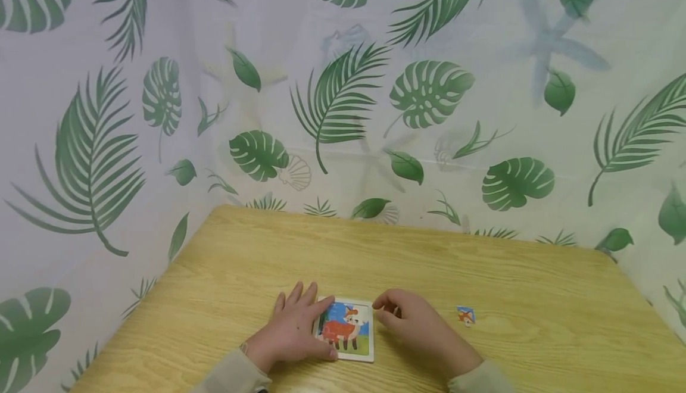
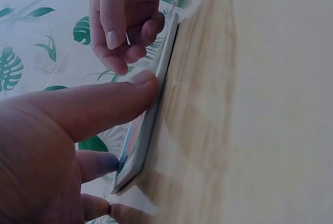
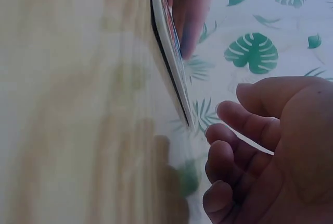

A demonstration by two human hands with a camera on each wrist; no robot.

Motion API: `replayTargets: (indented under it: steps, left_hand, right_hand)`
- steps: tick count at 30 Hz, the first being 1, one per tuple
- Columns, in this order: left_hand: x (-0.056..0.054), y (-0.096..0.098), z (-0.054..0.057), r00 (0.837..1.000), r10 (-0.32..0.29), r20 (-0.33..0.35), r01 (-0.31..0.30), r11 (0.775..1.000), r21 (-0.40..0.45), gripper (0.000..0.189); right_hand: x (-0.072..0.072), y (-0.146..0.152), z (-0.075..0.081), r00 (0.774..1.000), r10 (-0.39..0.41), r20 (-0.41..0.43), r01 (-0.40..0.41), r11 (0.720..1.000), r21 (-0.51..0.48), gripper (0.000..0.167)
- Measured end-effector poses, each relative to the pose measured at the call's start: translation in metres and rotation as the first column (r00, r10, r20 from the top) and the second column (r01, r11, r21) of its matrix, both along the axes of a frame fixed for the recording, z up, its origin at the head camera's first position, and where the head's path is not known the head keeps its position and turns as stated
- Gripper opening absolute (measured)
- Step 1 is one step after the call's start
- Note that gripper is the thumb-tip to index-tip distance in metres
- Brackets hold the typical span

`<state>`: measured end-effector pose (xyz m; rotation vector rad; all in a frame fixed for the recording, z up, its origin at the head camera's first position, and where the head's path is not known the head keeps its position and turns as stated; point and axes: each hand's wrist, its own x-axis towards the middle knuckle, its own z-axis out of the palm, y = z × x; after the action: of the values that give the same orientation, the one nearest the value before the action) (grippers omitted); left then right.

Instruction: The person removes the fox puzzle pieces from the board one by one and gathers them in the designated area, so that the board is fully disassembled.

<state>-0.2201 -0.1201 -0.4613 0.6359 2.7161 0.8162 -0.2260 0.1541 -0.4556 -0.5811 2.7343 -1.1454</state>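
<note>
A small square picture puzzle [image 1: 349, 345] in a white frame lies flat on the table, showing a red fox on blue and green. Its upper right part looks paler than the rest. My left hand [image 1: 296, 328] rests over the left side, fingers spread, the thumb [image 2: 104, 104] on the near edge of the frame. Just off the right edge, my right hand [image 1: 409, 320] hovers with loosely curled fingers [image 3: 221, 156] and nothing visible between them. A loose puzzle piece [image 1: 465, 315] with a fox's face lies on the table to the right of that hand.
The wood-grain table [image 1: 343, 250] extends behind and to both sides of the puzzle. A white cloth [image 1: 354, 184] printed with green leaves hangs along the table's back and sides.
</note>
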Motion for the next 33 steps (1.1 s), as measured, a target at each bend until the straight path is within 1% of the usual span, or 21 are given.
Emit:
replayTargets:
  steps: [4, 7, 10, 13, 16, 19, 21, 26, 30, 33]
  left_hand:
    - [0.001, 0.001, -0.001, 1.000, 0.000, -0.005, 0.000, 1.000, -0.001, 0.102]
    - [0.001, 0.001, 0.000, 1.000, -0.001, -0.005, 0.001, 1.000, 0.005, 0.101]
    - [0.001, 0.001, 0.000, 1.000, -0.004, -0.001, 0.004, 1.000, 0.007, 0.100]
    - [0.000, 0.001, -0.001, 1.000, -0.009, 0.001, 0.009, 1.000, 0.003, 0.100]
    - [-0.001, 0.001, -0.002, 1.000, -0.014, 0.006, 0.014, 1.000, 0.001, 0.099]
    - [-0.002, 0.001, -0.002, 1.000, -0.015, 0.011, 0.015, 1.000, -0.003, 0.099]
    - [-0.001, 0.001, -0.002, 1.000, -0.015, 0.012, 0.015, 1.000, -0.006, 0.099]
    - [-0.001, 0.001, 0.000, 1.000, -0.013, 0.015, 0.014, 1.000, -0.005, 0.099]
    - [-0.001, 0.001, -0.001, 1.000, -0.012, 0.016, 0.012, 1.000, -0.008, 0.100]
    - [0.000, 0.001, -0.001, 1.000, -0.014, 0.012, 0.014, 1.000, -0.010, 0.100]
  right_hand:
    - [0.001, -0.009, -0.003, 1.000, 0.028, 0.013, -0.028, 1.000, 0.008, 0.019]
    - [0.001, -0.015, -0.004, 0.999, 0.028, 0.016, -0.028, 0.999, 0.016, 0.023]
    - [-0.001, -0.021, -0.007, 0.999, 0.030, -0.010, -0.030, 0.999, 0.025, 0.024]
    - [-0.004, -0.027, -0.011, 0.999, 0.038, -0.016, -0.037, 0.999, 0.036, 0.024]
    - [-0.005, -0.031, -0.015, 0.998, 0.051, -0.027, -0.049, 0.997, 0.067, 0.025]
    - [-0.005, -0.034, -0.017, 0.997, 0.059, -0.058, -0.053, 0.993, 0.102, 0.027]
    - [-0.004, -0.035, -0.017, 0.996, 0.061, -0.070, -0.053, 0.992, 0.118, 0.029]
    - [-0.004, -0.036, -0.015, 0.996, 0.058, -0.070, -0.047, 0.988, 0.146, 0.030]
    - [-0.002, -0.038, -0.011, 0.993, 0.062, -0.097, -0.043, 0.982, 0.182, 0.027]
    - [-0.003, -0.040, -0.009, 0.991, 0.055, -0.121, -0.027, 0.975, 0.221, 0.025]
